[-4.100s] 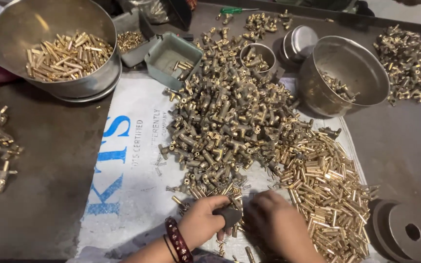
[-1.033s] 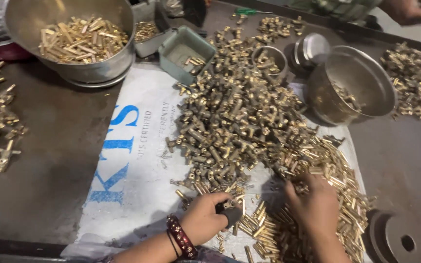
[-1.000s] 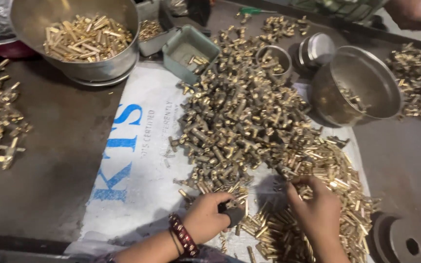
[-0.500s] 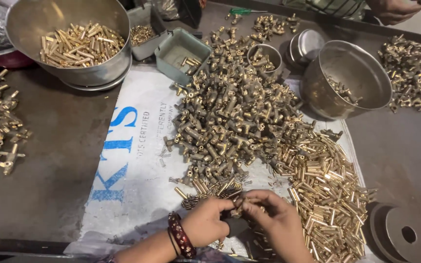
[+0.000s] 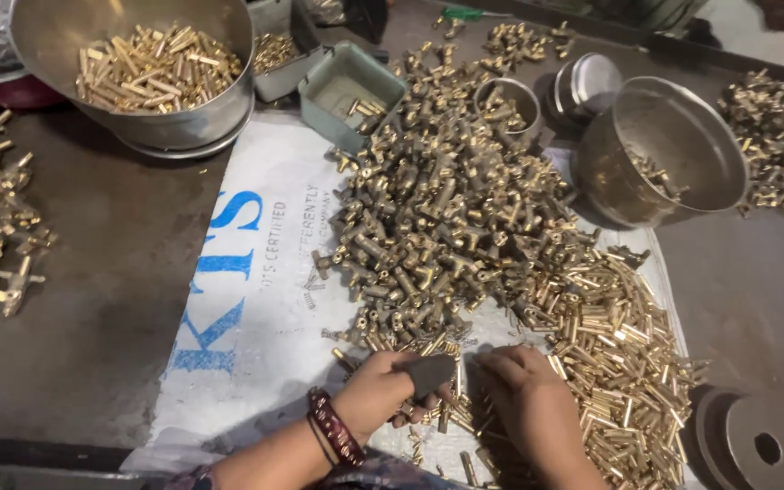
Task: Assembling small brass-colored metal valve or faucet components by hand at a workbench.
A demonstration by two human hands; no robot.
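We now have both hands together at the near edge of the white sack [image 5: 256, 299] spread on the table [image 5: 111, 299]. A second ago our right hand [image 5: 528, 408] was reaching out into the heap of straight brass pins [image 5: 628, 363]; it has since drawn back and meets the left hand [image 5: 383, 395] at the centre. The left hand is curled around a small dark flat block [image 5: 433, 372], holding it between thumb and fingers, as it did in the earlier views. The right hand lies beside the block with its fingers bent and close together; we cannot tell whether it pinches a pin, since the fingertips hide the contact.

We judge from this return that one piece has been fetched from the pin heap and brought to the block. The large pile of brass T-fittings [image 5: 446, 209] beyond the hands appears undisturbed. The steel bowl of brass rods [image 5: 151, 68] at far left and the tilted steel bowl [image 5: 673, 150] at right keep their places.
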